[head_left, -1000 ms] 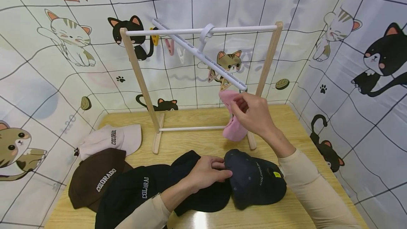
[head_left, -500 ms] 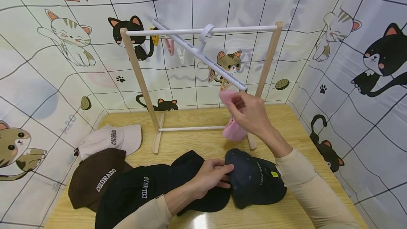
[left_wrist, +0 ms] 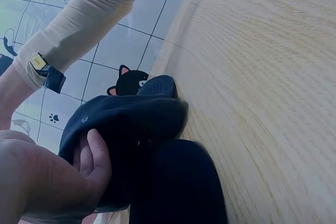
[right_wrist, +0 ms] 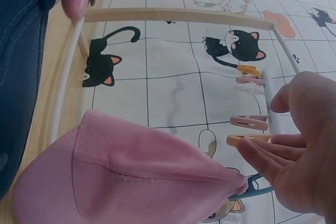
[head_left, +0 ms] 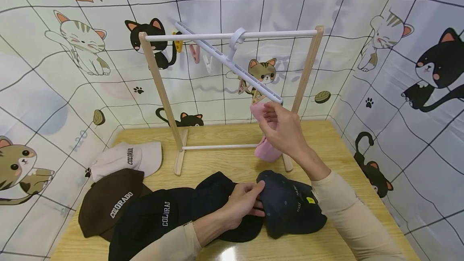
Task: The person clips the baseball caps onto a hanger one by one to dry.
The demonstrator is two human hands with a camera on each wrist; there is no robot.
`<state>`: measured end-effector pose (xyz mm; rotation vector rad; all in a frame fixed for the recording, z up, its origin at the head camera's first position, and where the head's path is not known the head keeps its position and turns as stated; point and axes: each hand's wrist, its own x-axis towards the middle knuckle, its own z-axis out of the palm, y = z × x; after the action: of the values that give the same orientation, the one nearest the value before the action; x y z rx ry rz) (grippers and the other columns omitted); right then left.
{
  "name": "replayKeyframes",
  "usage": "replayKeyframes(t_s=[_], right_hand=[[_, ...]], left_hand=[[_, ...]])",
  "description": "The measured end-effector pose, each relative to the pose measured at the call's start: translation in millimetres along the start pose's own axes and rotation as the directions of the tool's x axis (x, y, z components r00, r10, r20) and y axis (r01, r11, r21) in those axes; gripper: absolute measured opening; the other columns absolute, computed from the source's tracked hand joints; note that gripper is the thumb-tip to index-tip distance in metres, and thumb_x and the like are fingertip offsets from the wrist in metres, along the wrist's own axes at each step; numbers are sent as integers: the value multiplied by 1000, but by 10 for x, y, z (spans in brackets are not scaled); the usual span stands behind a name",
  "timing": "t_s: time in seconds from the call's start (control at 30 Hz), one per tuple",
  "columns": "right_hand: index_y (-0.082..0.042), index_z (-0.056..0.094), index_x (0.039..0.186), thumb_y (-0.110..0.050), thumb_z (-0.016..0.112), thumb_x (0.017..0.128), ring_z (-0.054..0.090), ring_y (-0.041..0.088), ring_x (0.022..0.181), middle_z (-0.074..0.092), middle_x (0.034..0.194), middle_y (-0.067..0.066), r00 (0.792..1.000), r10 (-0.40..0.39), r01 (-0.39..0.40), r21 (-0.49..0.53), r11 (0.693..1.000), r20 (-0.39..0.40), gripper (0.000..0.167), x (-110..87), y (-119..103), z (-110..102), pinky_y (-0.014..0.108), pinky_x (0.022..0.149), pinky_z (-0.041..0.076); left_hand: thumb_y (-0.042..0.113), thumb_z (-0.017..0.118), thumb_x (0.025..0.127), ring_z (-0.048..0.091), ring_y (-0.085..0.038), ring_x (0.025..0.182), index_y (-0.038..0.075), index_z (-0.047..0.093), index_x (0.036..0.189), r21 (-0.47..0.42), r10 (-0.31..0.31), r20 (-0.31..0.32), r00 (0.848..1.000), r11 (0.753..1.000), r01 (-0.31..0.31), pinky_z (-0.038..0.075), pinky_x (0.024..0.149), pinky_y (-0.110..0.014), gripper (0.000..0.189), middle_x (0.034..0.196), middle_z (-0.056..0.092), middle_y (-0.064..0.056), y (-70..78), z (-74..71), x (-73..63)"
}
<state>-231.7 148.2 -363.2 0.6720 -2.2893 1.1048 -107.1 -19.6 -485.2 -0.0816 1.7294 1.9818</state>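
Note:
A pink cap [head_left: 268,150] hangs from the lower right end of the white hanger [head_left: 250,77]. In the right wrist view a teal clip [right_wrist: 254,187] grips the cap's tip. My right hand [head_left: 286,132] is beside the pink cap, fingers and thumb spread, with nothing between them. Below it, my left hand [head_left: 241,204] pinches the near edge of a dark navy cap [head_left: 286,204] on the table, thumb outside and fingers tucked behind the edge. The left wrist view shows those fingers against the dark cloth [left_wrist: 121,124].
The hanger hooks over the top rail of a wooden rack [head_left: 304,71]. Yellow, pink, white and beige clips [head_left: 194,53] hang along it. A black cap [head_left: 159,216], a brown cap [head_left: 108,200] and a pale pink cap [head_left: 145,156] lie to the left on the table [head_left: 214,160].
My right hand's fingers have spread apart beside the pink cap, which still hangs in place. My left hand has shifted slightly right at the navy cap's edge.

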Motion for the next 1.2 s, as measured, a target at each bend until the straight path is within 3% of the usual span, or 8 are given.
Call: replayKeyframes(t_s=[0.3, 0.43, 0.8, 0.9, 1.07, 1.2], right_hand=[[11, 64, 143, -10, 75, 104, 85, 40, 111, 81, 127, 30, 996, 89, -89, 13, 996, 28, 45, -1, -39, 11, 51, 94, 70], [11, 62, 145, -10, 73, 105, 83, 41, 116, 79, 131, 31, 990, 130, -132, 31, 991, 47, 47, 5, -43, 22, 50, 97, 69], [5, 54, 157, -24, 68, 109, 79, 40, 130, 70, 151, 28, 953, 268, -274, 30, 961, 140, 58, 37, -70, 7, 50, 107, 66], [3, 52, 159, -24, 68, 109, 77, 40, 134, 65, 158, 27, 945, 287, -295, 26, 955, 159, 59, 50, -69, 6, 51, 110, 65], [2, 50, 160, -26, 68, 108, 75, 41, 137, 62, 163, 26, 934, 310, -318, 21, 948, 177, 61, 85, -61, 0, 51, 112, 63], [0, 49, 160, -31, 68, 110, 74, 41, 139, 61, 164, 25, 927, 323, -333, 22, 943, 192, 62, 119, -35, -17, 52, 114, 62]], left_hand=[[35, 71, 113, 76, -11, 73, 13, 67, 86, 18, 60, -29, 998, 998, -59, 69, 68, -30, 35, 81, 76, 2, 7, 20, 17], [32, 72, 112, 75, -11, 72, 14, 64, 85, 33, 86, -21, 996, 996, -85, 69, 69, -30, 34, 78, 76, 4, 32, 3, 24], [26, 76, 110, 73, -11, 71, 4, 72, 97, 88, 134, -14, 991, 987, -132, 69, 72, -32, 26, 80, 76, 2, 127, -19, -2], [24, 78, 109, 75, -11, 74, 0, 75, 112, 95, 134, -13, 991, 987, -132, 70, 73, -32, 24, 89, 81, -1, 153, -29, -8], [19, 82, 105, 78, -13, 86, -3, 72, 138, 103, 126, -5, 992, 987, -125, 70, 76, -32, 41, 106, 83, -8, 192, -46, -32], [18, 82, 105, 78, -13, 87, -2, 73, 134, 106, 141, 9, 990, 984, -141, 70, 77, -33, 36, 103, 82, -7, 228, -51, -46]])
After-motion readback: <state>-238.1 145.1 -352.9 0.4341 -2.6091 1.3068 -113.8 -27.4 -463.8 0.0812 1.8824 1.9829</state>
